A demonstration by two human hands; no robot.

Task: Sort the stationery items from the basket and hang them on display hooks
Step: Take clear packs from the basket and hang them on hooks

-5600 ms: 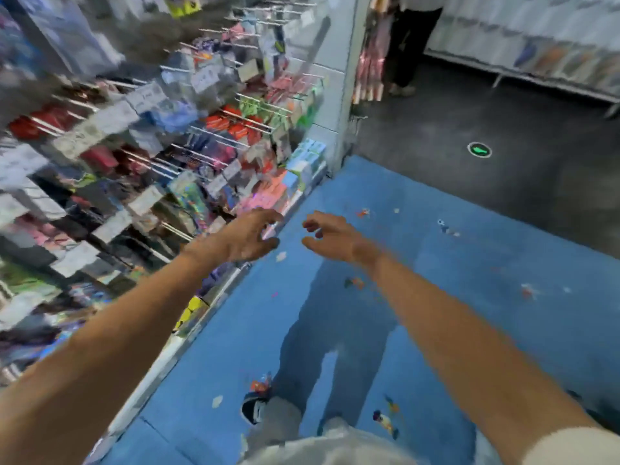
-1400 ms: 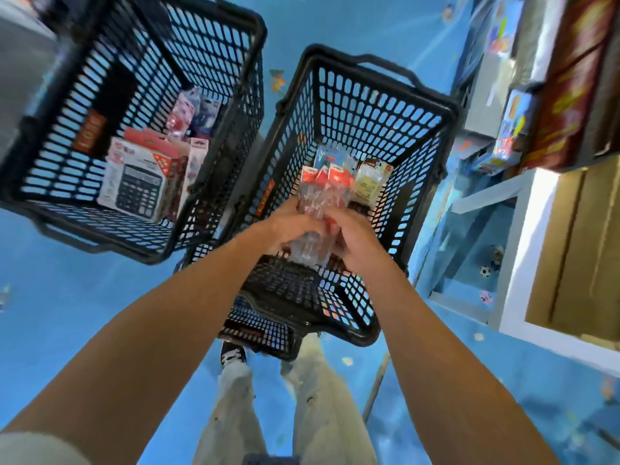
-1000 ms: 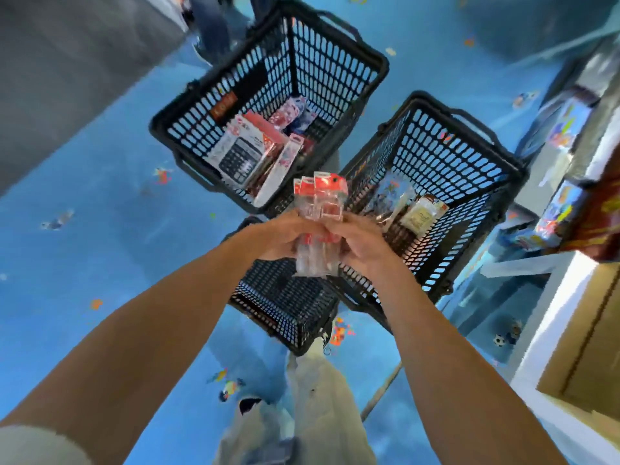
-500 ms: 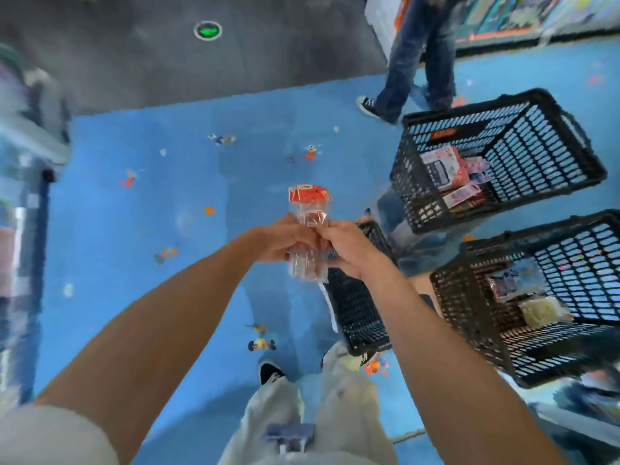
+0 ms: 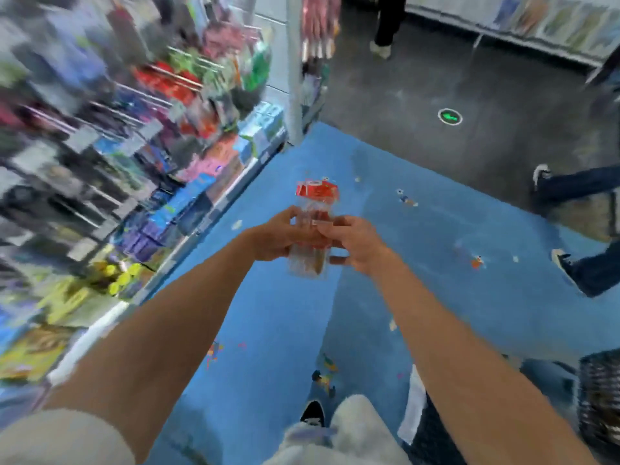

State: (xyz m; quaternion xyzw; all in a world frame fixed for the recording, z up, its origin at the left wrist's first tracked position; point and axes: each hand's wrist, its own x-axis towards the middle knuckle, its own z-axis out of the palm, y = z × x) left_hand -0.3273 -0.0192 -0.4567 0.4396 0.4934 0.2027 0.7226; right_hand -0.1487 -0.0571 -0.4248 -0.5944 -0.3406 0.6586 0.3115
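A small stack of clear stationery packets with red header cards [image 5: 313, 209] stands upright in front of me, over the blue floor. My left hand [image 5: 278, 234] grips the packets from the left, fingers curled round them. My right hand [image 5: 355, 245] pinches them from the right. The display rack with hooks [image 5: 161, 105] fills the left side, blurred, crowded with hanging coloured packets. Only a corner of a black basket [image 5: 600, 397] shows at the lower right edge.
A white post [image 5: 295, 68] ends the rack at the far end. Beyond the blue floor lies grey floor with a green arrow mark [image 5: 450, 116]. Other people's legs stand at the top [image 5: 385, 25] and at the right edge [image 5: 577, 229]. My own legs and shoe [image 5: 313, 412] are below.
The view has swung left from the baskets to the display rack. Both hands still hold the red-topped packets, carried along with the turn.
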